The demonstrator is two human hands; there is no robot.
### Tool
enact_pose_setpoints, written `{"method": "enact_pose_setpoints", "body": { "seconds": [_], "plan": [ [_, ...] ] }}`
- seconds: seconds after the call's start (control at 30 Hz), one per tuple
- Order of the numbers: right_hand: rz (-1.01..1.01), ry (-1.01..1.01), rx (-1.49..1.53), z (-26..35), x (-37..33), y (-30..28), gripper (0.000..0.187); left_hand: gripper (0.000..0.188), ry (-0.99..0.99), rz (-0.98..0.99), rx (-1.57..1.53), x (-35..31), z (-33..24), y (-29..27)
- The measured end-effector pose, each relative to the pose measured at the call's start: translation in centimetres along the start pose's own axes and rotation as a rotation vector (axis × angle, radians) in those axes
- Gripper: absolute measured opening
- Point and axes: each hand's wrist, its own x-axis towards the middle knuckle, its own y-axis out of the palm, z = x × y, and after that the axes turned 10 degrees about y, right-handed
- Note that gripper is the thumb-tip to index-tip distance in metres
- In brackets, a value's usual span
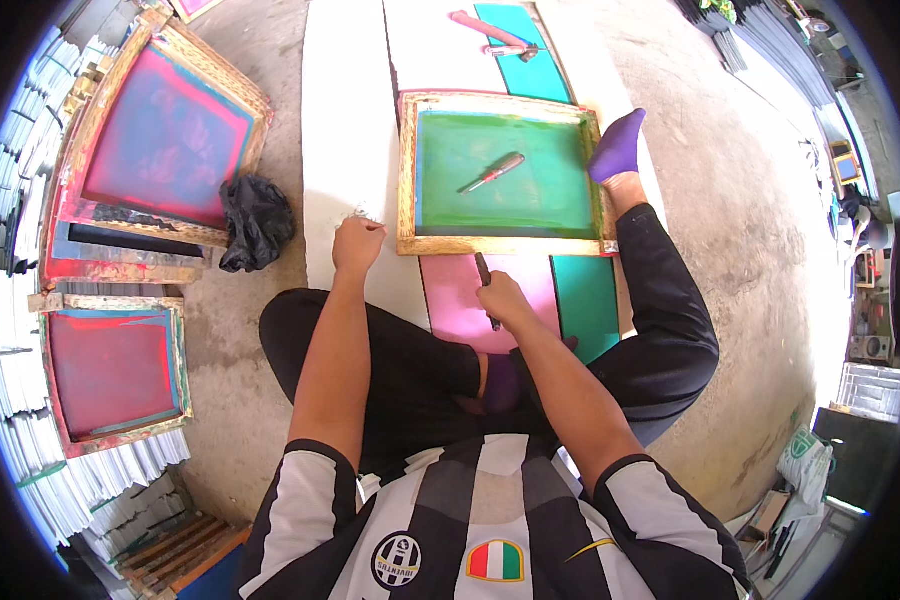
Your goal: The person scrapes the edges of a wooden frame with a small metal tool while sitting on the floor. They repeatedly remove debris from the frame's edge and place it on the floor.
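In the head view, the right hand [505,299], just below the centre of the frame, grasps a slim dark tool [484,269]; its upper end sticks up to the lower rail of a wooden screen-printing frame [500,245], and its exact kind cannot be made out. The left hand [359,243], left of centre, has its fingers curled in beside the frame's lower left corner, over a white board [345,120]; whether it pinches anything small cannot be told.

The screen-printing frame lies flat at upper centre, its mesh [550,190] green. A screwdriver [493,172] rests slantwise on the mesh. A foot in a purple sock [620,146] is at the frame's right side. Below the frame show a pink panel [450,290] and teal strips on its right.

At top centre lie a hammer [482,27] with a pinkish handle and a smaller tool. At upper left, a black plastic bag [257,225] sits against another wooden frame with blue-and-pink mesh [165,140].
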Motion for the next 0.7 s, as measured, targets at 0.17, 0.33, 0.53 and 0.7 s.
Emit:
{"method": "enact_pose_setpoints", "body": {
  "seconds": [0.17, 0.33, 0.53, 0.7],
  "plan": [
    [-0.046, -0.008, -0.096, 1.1, -0.4, -0.5, 0.035, 0.029, -0.117, -0.01, 0.116, -0.7, -1.2, -0.7],
    [-0.064, 0.026, -0.1, 2.0, -1.0, -0.6, 0.037, 0.034, -0.192, -0.037, 0.166, -0.5, -1.5, -1.3],
    [-0.073, 0.046, -0.119, 2.0, -0.4, 0.1, 0.039, 0.039, -0.217, -0.061, 0.181, -0.3, -1.1, -0.8],
    [-0.207, 0.012, -0.187, 0.4, 1.4, 1.1, 0.037, 0.036, -0.229, -0.086, 0.191, -0.3, -1.9, -1.0]
  ]
}}
